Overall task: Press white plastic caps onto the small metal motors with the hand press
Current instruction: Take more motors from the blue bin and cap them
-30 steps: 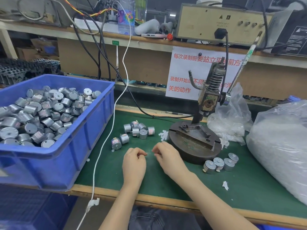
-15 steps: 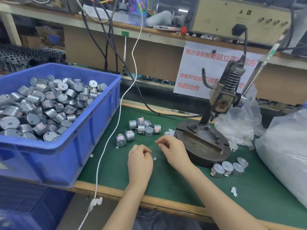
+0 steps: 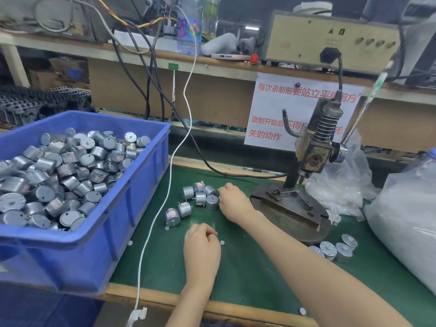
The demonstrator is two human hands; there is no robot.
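Observation:
Several small metal motors (image 3: 200,198) lie loose on the green mat left of the hand press (image 3: 313,149). My right hand (image 3: 233,202) reaches into this group, and its curled fingers close over the rightmost motor. Nearer to me, my left hand (image 3: 201,246) rests on the mat with fingers curled and pinches a small white cap that is mostly hidden. One loose white cap (image 3: 222,243) lies just right of it. The press's round base (image 3: 292,215) has nothing under the ram. Several capped motors (image 3: 336,249) stand at its front right.
A blue bin (image 3: 89,241) full of motors fills the left side. A white cable (image 3: 160,208) hangs between the bin and my hands. Plastic bags of white caps (image 3: 401,223) lie at the right. The press lever (image 3: 368,100) slants up to the right.
My right hand left the left hand and moved up and left onto the group of motors. The left hand stayed on the mat. The camera moved closer.

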